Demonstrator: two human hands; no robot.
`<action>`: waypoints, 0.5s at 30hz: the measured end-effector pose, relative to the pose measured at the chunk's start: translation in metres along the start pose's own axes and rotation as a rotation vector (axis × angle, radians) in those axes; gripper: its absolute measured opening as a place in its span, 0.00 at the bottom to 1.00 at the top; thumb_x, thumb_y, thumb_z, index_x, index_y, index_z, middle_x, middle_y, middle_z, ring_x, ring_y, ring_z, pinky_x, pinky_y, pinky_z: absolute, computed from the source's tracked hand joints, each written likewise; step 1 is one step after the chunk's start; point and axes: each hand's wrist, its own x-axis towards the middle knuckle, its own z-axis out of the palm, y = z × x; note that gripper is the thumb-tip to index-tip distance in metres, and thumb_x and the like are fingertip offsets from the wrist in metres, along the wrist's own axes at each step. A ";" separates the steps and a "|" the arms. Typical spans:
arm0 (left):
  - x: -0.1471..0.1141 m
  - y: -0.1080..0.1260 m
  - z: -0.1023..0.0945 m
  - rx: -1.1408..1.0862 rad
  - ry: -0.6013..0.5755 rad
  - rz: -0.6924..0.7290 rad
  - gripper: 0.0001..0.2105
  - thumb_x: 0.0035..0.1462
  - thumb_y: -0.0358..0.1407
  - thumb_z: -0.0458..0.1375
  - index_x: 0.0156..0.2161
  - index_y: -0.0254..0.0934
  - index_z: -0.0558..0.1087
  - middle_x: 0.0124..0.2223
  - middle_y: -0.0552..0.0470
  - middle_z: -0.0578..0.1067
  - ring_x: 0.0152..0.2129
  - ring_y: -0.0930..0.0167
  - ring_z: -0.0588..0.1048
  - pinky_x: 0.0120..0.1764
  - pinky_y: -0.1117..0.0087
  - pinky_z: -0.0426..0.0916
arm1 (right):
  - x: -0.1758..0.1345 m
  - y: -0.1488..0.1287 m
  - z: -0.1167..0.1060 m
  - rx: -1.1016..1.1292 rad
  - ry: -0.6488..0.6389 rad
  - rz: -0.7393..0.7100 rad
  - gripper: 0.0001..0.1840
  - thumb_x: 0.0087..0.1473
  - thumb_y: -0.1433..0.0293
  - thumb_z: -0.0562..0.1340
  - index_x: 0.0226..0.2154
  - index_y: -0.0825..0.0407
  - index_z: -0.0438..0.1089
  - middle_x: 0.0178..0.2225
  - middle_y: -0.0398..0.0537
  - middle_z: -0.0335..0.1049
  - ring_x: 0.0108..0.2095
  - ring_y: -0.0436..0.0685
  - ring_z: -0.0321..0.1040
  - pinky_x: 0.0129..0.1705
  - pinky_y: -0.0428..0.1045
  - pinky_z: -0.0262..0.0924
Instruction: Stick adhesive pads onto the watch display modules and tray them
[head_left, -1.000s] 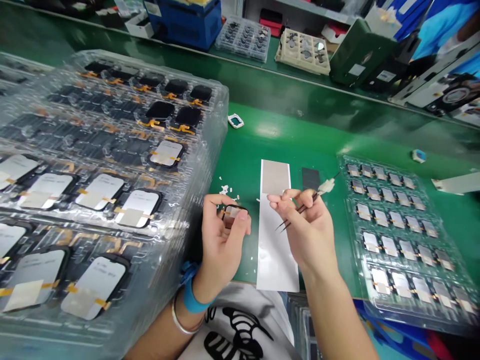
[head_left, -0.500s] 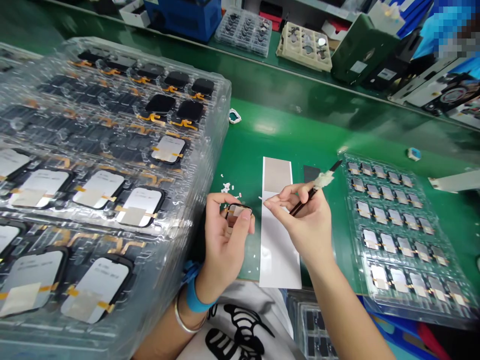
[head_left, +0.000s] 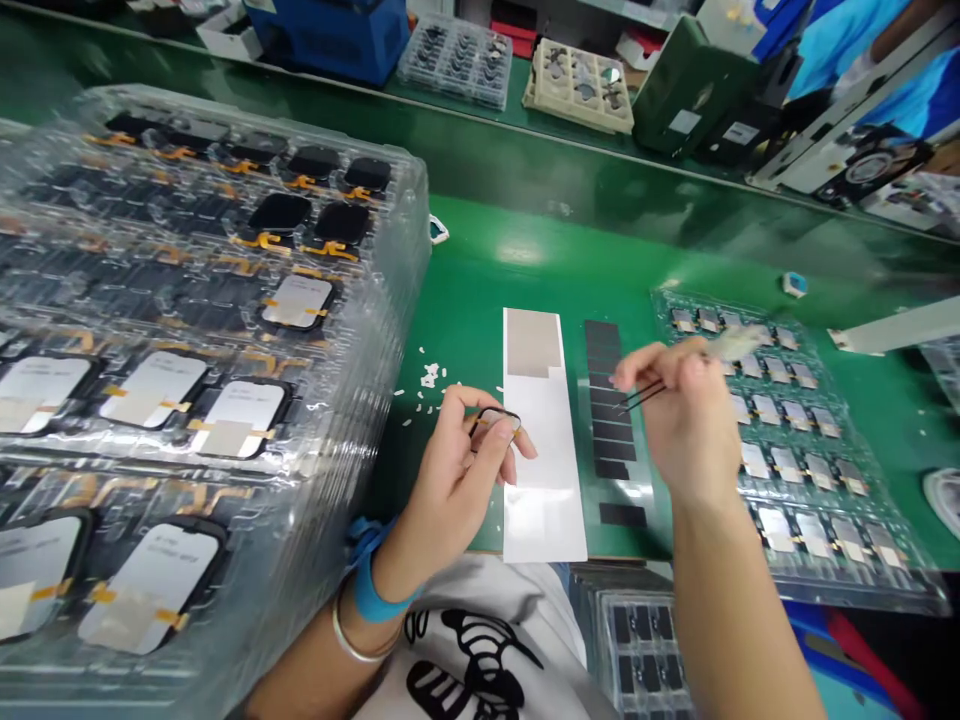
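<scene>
**Holding small screen (head_left: 491, 417) and tweezers (head_left: 645, 396)**

Pinching screen in left hand (head_left: 466, 465), over edge of white sheet (head_left: 541, 465). Gripping tweezers in right hand (head_left: 694, 430), pointing tips at dark strips (head_left: 611, 432); can't tell if touching. Wearing blue wristband (head_left: 371, 590). Seeing white scraps (head_left: 429, 377) on green table (head_left: 480, 270), tall tray stack (head_left: 394, 310) at left, loaded tray (head_left: 862, 598) at right.

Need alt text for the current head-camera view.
A person's left hand holds a small dark-rimmed part; the right hand holds tweezers near a row of black pieces on a green bench. A white strip lies beside the pieces, stacked clear trays stand at left, and another clear tray lies at right.
</scene>
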 end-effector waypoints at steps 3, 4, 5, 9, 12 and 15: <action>0.000 0.003 0.004 -0.007 -0.098 -0.066 0.05 0.71 0.36 0.52 0.42 0.39 0.60 0.34 0.54 0.78 0.21 0.80 0.67 0.26 0.79 0.65 | -0.024 0.004 -0.017 0.136 0.074 0.086 0.12 0.67 0.62 0.57 0.32 0.48 0.66 0.24 0.39 0.59 0.26 0.51 0.58 0.32 0.49 0.58; 0.000 0.005 0.005 0.004 -0.123 -0.084 0.04 0.71 0.35 0.52 0.42 0.39 0.60 0.36 0.54 0.79 0.21 0.81 0.67 0.26 0.79 0.64 | -0.032 0.005 -0.020 0.124 0.088 0.130 0.10 0.66 0.63 0.58 0.34 0.48 0.69 0.25 0.39 0.59 0.26 0.51 0.57 0.31 0.48 0.57; 0.000 0.006 0.006 0.021 -0.143 -0.102 0.04 0.71 0.34 0.52 0.43 0.39 0.60 0.38 0.53 0.80 0.21 0.81 0.66 0.26 0.80 0.64 | -0.039 0.007 -0.020 0.108 0.098 0.166 0.09 0.66 0.63 0.59 0.36 0.48 0.71 0.27 0.40 0.59 0.26 0.50 0.56 0.30 0.47 0.56; 0.002 0.012 0.011 0.080 -0.158 -0.119 0.02 0.69 0.33 0.53 0.42 0.38 0.65 0.44 0.49 0.81 0.22 0.81 0.68 0.26 0.80 0.65 | -0.055 0.010 -0.020 0.138 0.091 0.134 0.14 0.68 0.62 0.56 0.35 0.49 0.74 0.33 0.45 0.62 0.35 0.53 0.62 0.37 0.49 0.62; 0.005 0.013 0.015 0.154 -0.159 -0.112 0.01 0.65 0.32 0.58 0.41 0.36 0.71 0.39 0.50 0.82 0.22 0.79 0.70 0.25 0.79 0.65 | -0.063 0.011 -0.023 0.078 0.225 -0.010 0.19 0.69 0.59 0.54 0.33 0.50 0.73 0.36 0.47 0.64 0.39 0.53 0.64 0.40 0.49 0.64; 0.006 0.013 0.021 0.305 -0.230 -0.118 0.04 0.60 0.30 0.62 0.40 0.36 0.78 0.34 0.51 0.83 0.25 0.76 0.73 0.26 0.78 0.64 | -0.079 0.009 -0.029 0.004 0.273 0.047 0.16 0.70 0.59 0.53 0.36 0.49 0.69 0.35 0.45 0.66 0.31 0.50 0.65 0.31 0.46 0.63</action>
